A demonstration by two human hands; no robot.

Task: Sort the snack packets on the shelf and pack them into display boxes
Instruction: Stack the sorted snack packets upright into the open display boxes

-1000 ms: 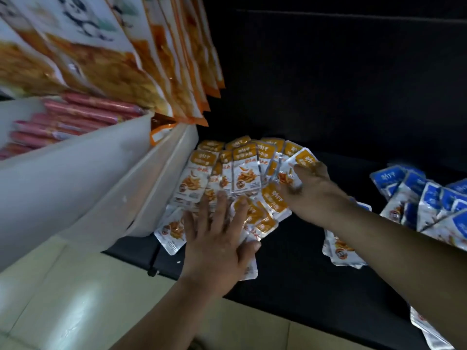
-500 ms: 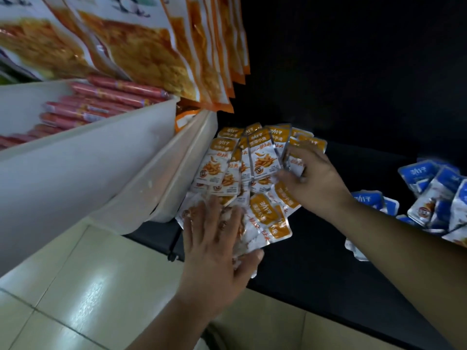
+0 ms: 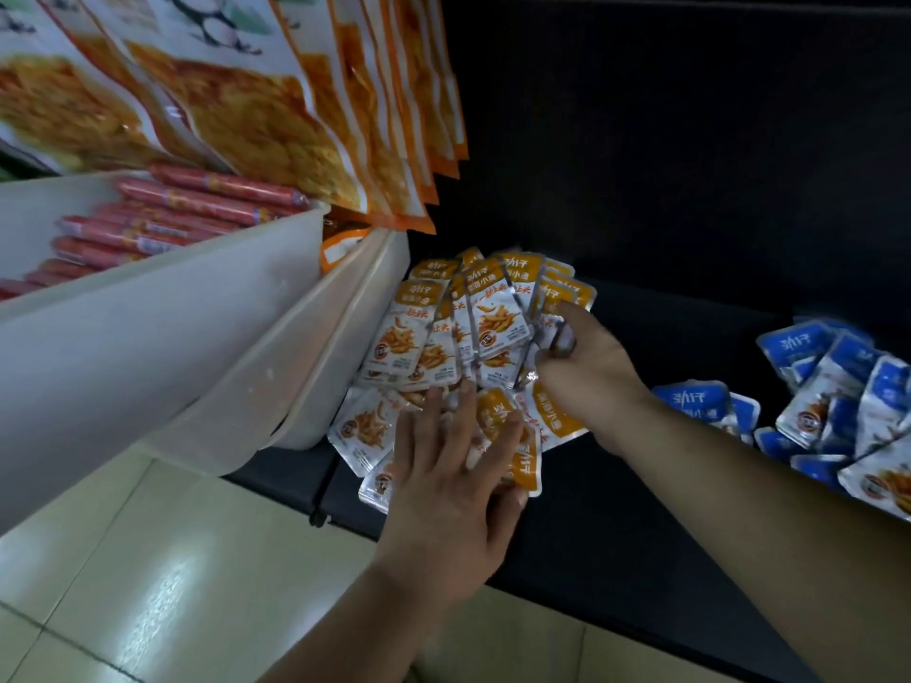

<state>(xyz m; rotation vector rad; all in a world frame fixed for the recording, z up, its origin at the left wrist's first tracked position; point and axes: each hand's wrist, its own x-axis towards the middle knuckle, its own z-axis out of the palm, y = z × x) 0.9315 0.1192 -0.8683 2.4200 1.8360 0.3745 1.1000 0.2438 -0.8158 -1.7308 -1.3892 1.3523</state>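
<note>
Since half a second ago, the orange packets point(image 3: 498, 308) are drawn into a tighter fan, and the right hand point(image 3: 591, 372) is closed further in on the fan's right edge. That hand is curled, and a few packets at that edge are pinched between its thumb and fingers; how many are held cannot be told. The left hand point(image 3: 443, 500) is laid flat on the lower packets, its fingers straight and spread and pressed down on them, while its thumb is set against the edge of the lowest packet on the right. The packets are piled on the dark shelf point(image 3: 616, 510) near its front edge, overlapping one another, with the upper ones stood up and leaned back, and the leftmost ones are touched by the side of a white bin point(image 3: 345, 347). Blue packets point(image 3: 838, 386) are heaped on the same shelf to the right, well apart from the orange pile, beyond the right forearm. A larger white bin point(image 3: 148, 337) is seen to the left of the first, and red sausages point(image 3: 197, 199) are stacked in it. Large orange bags point(image 3: 246, 115) are hung in a row above both bins. Pale floor tiles point(image 3: 148, 584) are seen below the shelf edge.
</note>
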